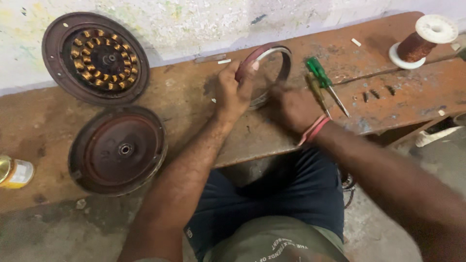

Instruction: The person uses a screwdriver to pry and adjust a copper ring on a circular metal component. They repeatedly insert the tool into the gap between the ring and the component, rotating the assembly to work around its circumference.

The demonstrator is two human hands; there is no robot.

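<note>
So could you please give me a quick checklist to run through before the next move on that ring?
1. Left hand grips the ring at its top edge: ok.
2. Right hand on the ring's lower side: cannot tell, blurred.
3. Ring tilted up off the bench: ok.
4. Screwdrivers beside the right hand: ok.
5. Stator and cover lie apart from the ring: ok.
6. Wire spool upright: not ok, on its side.

You have one view only, from the camera on your head, looking steeply down and forward over your lap at the rusty surface [194, 104]. It sits close: your forearms fill the lower frame. Beyond the surface's far edge a pale wall [194, 24] closes the view; the floor [58, 233] shows below its near edge.
</note>
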